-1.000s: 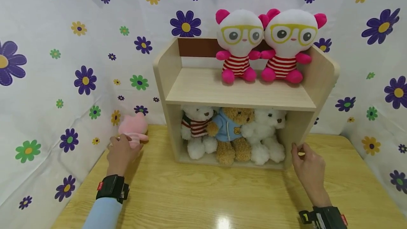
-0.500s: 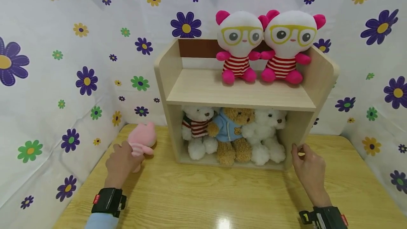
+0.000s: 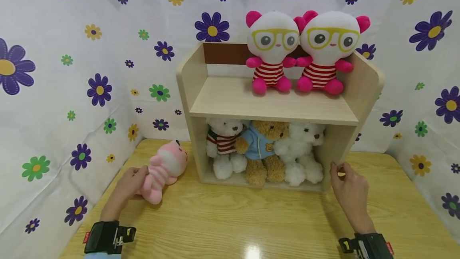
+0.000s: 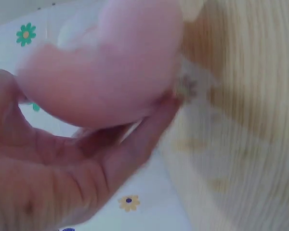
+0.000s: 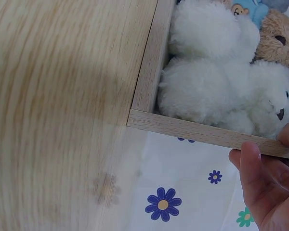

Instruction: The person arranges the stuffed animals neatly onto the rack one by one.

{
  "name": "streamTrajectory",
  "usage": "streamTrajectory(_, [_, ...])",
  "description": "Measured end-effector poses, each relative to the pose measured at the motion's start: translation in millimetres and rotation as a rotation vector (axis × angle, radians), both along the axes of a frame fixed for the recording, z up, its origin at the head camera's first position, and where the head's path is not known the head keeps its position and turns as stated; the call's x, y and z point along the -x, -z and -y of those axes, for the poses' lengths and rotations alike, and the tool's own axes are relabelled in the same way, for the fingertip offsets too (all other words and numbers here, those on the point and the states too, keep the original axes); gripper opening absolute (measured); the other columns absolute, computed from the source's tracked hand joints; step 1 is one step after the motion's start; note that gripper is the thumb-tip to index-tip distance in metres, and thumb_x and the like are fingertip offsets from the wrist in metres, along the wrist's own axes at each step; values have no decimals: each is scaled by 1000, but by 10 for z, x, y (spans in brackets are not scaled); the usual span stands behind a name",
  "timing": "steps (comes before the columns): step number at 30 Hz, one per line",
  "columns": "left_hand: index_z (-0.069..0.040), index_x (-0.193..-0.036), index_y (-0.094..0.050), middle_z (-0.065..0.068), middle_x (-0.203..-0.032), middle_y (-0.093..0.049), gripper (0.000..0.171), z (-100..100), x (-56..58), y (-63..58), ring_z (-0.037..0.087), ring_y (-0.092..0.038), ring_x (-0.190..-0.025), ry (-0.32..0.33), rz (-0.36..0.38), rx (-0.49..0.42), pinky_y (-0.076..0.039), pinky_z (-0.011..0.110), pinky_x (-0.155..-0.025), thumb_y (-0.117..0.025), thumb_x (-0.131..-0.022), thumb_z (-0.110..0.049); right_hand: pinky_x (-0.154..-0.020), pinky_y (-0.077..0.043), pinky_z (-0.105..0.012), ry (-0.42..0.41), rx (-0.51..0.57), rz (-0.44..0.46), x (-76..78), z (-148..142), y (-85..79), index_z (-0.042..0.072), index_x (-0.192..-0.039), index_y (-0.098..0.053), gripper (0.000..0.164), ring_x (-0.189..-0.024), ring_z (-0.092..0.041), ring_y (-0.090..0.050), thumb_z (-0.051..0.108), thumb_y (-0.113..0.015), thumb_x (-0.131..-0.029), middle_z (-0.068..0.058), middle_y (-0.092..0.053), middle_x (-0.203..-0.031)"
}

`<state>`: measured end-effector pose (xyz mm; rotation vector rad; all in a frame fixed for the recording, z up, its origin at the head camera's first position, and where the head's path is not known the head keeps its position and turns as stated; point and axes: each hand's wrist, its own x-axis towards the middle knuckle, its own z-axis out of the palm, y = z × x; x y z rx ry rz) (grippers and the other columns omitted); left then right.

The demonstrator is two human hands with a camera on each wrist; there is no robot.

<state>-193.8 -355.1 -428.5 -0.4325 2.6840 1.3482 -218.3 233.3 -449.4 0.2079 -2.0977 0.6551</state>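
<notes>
My left hand (image 3: 130, 183) grips a pink plush toy (image 3: 160, 173) with a striped body by its lower end, at the left of the table. The toy tilts with its head to the right, toward the shelf. In the left wrist view the plush toy (image 4: 106, 67) is blurred, with thumb and fingers about its rounded pink end. My right hand (image 3: 349, 189) pinches the front edge of the right side panel of a small wooden shelf (image 3: 273, 107). In the right wrist view the fingers of that hand (image 5: 274, 187) lie along the outside of the panel (image 5: 197, 132).
Two white-and-pink plush pandas (image 3: 272, 51) with yellow glasses sit on the upper shelf, toward the right. Below sit a white bear in a striped sweater (image 3: 225, 145), a brown bear in blue (image 3: 264, 151) and a white bear (image 3: 303, 153). Flowered cloth (image 3: 118, 51) surrounds the table (image 3: 223, 219).
The pink plush toy has moved right, closer to the shelf, and turned so its head points right. My left hand has come back toward me. My right hand stays on the panel.
</notes>
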Motion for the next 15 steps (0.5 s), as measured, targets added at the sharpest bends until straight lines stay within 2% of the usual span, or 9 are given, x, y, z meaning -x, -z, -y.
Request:
streamTrajectory(3, [12,-141,-42,37,-142,-47,64,59,5,-34,45,-57,-120,-11,-51,125,-58,43,-84,-36,-106,-41,-46,-41,-11,-4,-3,0,-3,5,2,-5,-77,-65,14,-50,-34,-69,0,-72,-88,-21,-68,-63])
streamTrajectory(8, [8,-131,-52,32,-124,-61,49,1,-3,-87,42,-60,-104,-3,-124,353,-51,48,-83,-50,-102,-32,-46,-42,-11,-7,-1,4,-8,14,-2,-6,-78,-65,14,-51,-34,-69,0,-71,-88,-21,-68,-64])
streamTrajectory(11, [4,-136,-49,31,-120,-63,56,-72,22,-82,42,-62,-99,41,-107,483,-52,49,-76,-58,-99,-38,-45,-42,-12,-5,-10,-5,2,10,5,-5,-76,-64,15,-50,-34,-68,0,-72,-88,-21,-68,-63])
streamTrajectory(15, [2,-145,-43,36,-124,-61,74,-151,54,-52,52,-62,-105,87,-62,634,-53,64,-77,-67,-93,-46,-45,-42,-12,-8,-18,-12,15,-4,22,-5,-76,-64,15,-49,-33,-68,0,-73,-87,-21,-67,-62])
